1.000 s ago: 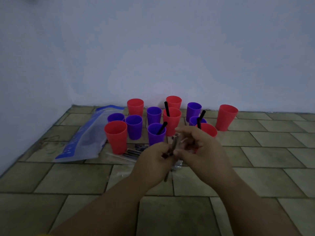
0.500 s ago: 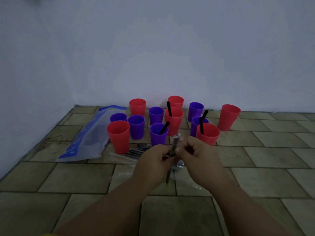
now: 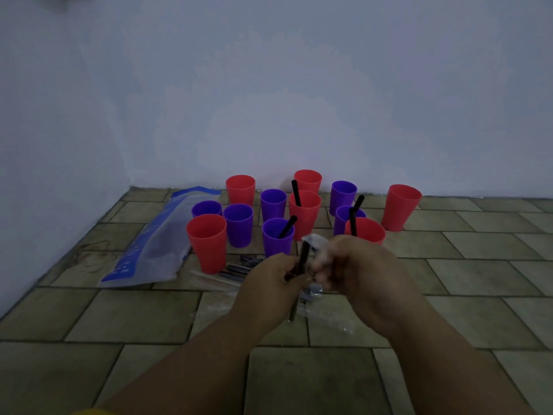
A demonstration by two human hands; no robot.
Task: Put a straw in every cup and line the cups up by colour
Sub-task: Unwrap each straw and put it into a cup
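Several red and purple cups stand in a loose cluster on the tiled floor near the wall. A red cup (image 3: 304,212), a purple cup (image 3: 277,236), another purple cup (image 3: 341,218) and a red cup (image 3: 369,230) each hold a black straw. My left hand (image 3: 270,278) grips a black straw (image 3: 301,265) upright in front of the cluster. My right hand (image 3: 356,265) pinches the clear wrapper (image 3: 315,241) at the straw's top. The red cup (image 3: 207,241) at the left front has no straw.
A clear plastic bag with blue print (image 3: 149,247) lies left of the cups. Wrapped straws (image 3: 239,266) and loose wrappers (image 3: 311,295) lie on the floor under my hands. Walls close in behind and to the left. A lone red cup (image 3: 401,206) stands far right.
My hands have lowered slightly toward me, and the right hand has pulled the wrapper up off the straw's top, baring more black straw.
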